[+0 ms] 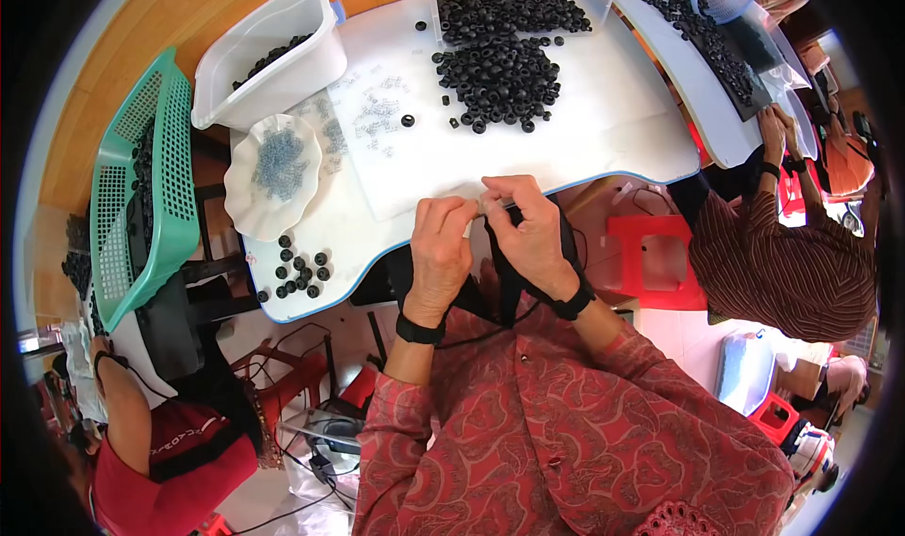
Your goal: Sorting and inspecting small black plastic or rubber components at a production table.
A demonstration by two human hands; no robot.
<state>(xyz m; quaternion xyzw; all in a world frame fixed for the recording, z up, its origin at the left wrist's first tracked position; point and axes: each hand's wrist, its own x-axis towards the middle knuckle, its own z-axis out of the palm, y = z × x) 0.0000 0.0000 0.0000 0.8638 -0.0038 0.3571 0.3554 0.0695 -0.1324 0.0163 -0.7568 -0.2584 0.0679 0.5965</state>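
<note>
At the front edge of the white table (603, 145), my left hand (439, 258) and my right hand (534, 239) meet with fingertips pinched close together. Whatever lies between the fingers is too small or hidden to make out. Beyond them, a heap of small round black parts (500, 83) spills from a clear bin (603, 3). Small clear pieces (281, 164) fill the middle of a wavy-rimmed white plate (243, 197) left of my hands. More such clear pieces lie scattered on the tabletop. Several black parts (300, 277) sit grouped at the table's near left corner.
A white tub (292, 83) with black parts stands at the back left, beside a green perforated basket (179, 197). Co-workers sit at my left (189, 451) and right (782, 253). A red stool (660, 263) stands to the right, near another table (698, 112) with black parts.
</note>
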